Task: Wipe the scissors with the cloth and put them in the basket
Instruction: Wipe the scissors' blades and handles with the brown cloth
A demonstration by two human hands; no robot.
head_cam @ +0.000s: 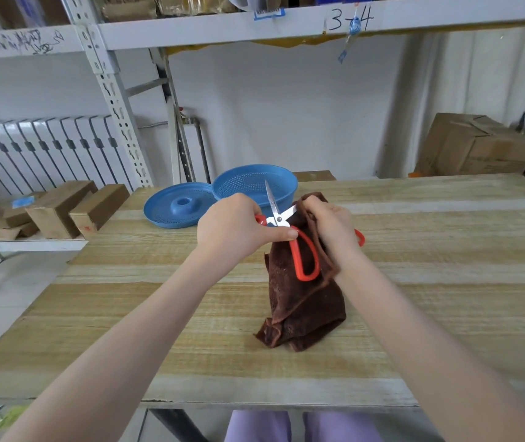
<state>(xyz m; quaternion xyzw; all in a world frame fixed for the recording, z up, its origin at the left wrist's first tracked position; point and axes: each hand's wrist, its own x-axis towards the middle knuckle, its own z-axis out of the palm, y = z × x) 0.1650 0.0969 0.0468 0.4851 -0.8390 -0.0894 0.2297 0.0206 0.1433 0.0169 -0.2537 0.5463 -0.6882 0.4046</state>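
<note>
**While the blades stand apart, the cloth closes on one tip**

Although the pale, striped wood-grain table (414,250) runs wide to either side, both hands work over its middle, well apart from the near edge and the left edge. Just behind them, toward the far edge, stands the round blue perforated plastic basket (251,183), and beside it on the left lies a blue perforated disc (171,212) with a raised hub.

The left hand (235,226) comes in from the lower left, its fingers curled over the red-handled steel scissors (278,218) near the pivot, thumb pressed along the handle. The scissors are held above the table, blades splayed: one points up in front of the basket, the other slants right into the cloth. One long red loop hangs downward.

The right hand (334,228) reaches from the lower right and pinches the dark brown, nubby cloth (305,301) bunched round that slanted blade tip. From the fist the cloth drapes down in soft folds, its lower end crumpled on the wood.

Cardboard boxes (73,212) sit on a lower shelf off the left edge.
</note>
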